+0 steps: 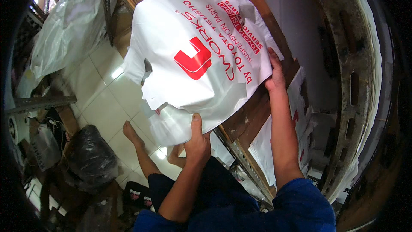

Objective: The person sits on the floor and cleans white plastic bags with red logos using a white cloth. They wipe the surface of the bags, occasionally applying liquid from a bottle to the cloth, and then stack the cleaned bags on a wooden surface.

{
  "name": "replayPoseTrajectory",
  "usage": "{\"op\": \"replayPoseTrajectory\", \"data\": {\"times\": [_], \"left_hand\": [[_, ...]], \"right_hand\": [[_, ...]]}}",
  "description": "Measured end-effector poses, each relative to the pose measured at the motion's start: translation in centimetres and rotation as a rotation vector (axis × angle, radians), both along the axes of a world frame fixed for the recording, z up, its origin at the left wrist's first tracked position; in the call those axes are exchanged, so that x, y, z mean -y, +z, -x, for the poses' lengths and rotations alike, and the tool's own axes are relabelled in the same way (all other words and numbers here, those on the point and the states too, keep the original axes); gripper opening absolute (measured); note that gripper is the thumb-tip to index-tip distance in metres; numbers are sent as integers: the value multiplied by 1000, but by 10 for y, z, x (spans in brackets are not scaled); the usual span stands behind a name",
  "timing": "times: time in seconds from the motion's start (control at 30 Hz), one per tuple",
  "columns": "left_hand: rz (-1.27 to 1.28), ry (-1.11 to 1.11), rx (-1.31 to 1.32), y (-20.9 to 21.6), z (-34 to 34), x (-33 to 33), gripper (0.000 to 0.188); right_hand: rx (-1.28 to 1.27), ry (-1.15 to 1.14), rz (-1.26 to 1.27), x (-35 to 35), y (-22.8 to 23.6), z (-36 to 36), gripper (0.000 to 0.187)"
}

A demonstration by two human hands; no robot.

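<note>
Partly, the bag hides wood and floor tiles.

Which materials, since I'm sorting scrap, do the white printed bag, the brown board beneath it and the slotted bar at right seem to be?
White printed bag: probably plastic film, softly glossy; it creases and catches light.
Brown board: likely wood or plywood, judging by its colour; finish unclear.
Slotted bar: apparently metal, dull and stained, with regular slots.
</note>
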State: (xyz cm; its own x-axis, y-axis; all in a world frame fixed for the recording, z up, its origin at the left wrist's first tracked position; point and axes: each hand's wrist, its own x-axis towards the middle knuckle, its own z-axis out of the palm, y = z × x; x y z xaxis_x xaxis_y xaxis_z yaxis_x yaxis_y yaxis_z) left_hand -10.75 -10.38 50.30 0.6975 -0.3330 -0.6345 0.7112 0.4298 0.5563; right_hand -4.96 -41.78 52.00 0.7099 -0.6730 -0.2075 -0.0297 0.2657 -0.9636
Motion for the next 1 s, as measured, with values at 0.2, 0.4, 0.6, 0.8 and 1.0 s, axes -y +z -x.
{"op": "replayPoseTrajectory", "data": {"times": [0.2,0.4,0.6,0.8,1.0], "left_hand": [[-371,-236,662,28,-10,22,37],[688,55,-478,50,17,81,37],[465,-785,234,50,6,23,35],[-852,-431,1737,14,-51,111,47],[-767,-570,1812,0,-55,121,33]], "right_hand": [[-82,-7,424,54,49,-6,37],[-280,151,445,208,-5,61,41],[-270,-125,283,157,-11,40,44],[-244,-150,338,173,5,39,45],[-419,-198,494,193,-3,35,44]]}}
